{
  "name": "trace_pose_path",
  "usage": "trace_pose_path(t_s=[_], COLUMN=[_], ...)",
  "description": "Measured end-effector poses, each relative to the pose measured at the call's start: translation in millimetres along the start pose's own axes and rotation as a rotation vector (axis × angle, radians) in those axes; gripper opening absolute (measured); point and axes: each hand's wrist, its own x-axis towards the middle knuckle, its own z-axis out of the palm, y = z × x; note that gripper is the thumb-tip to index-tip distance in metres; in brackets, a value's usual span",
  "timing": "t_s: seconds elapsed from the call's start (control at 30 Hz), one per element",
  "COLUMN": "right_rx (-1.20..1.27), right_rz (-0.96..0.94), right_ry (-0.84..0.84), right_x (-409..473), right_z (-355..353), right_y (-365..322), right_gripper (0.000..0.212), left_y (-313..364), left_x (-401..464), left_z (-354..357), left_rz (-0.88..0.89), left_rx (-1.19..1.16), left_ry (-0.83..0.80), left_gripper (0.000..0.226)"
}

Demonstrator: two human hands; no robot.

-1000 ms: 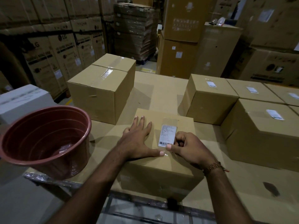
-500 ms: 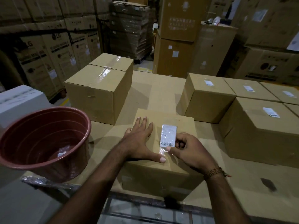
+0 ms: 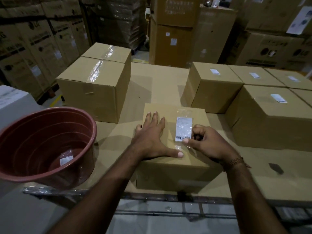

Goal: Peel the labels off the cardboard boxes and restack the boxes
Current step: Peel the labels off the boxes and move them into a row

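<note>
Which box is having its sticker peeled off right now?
The nearest box, under both hands. The right hand pinches its label; the left hand presses it flat. Other boxes go untouched.

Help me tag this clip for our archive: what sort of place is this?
Most likely a warehouse or stockroom. Tall stacks of printed cartons line the left, shrink-wrapped pallet loads stand behind, and sealed cardboard boxes with small white labels fill the work surface.

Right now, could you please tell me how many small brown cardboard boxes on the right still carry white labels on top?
4: near box's label, back-left box's, middle back box's, far-right box's. More boxes may lie beyond the right edge.
</note>
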Motion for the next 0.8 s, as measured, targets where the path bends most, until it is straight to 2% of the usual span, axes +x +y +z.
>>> trace_pose_path(t_s=[0.4, 0.8], right_rx=[0.343, 0.408], right_rz=[0.1, 0.16], right_ry=[-0.023, -0.007], right_x=[-7.5, 4.2], right_z=[-5.2, -1.0], right_y=[-16.2, -7.8], right_gripper=[0.027, 0.035], left_y=[0.0, -1.0], left_x=[1.7, 2.3], left_z=[0.7, 1.3], left_rz=[0.002, 0.004], left_rx=[0.003, 0.01], left_ry=[-0.009, 0.029], left_gripper=[0.153, 0.151])
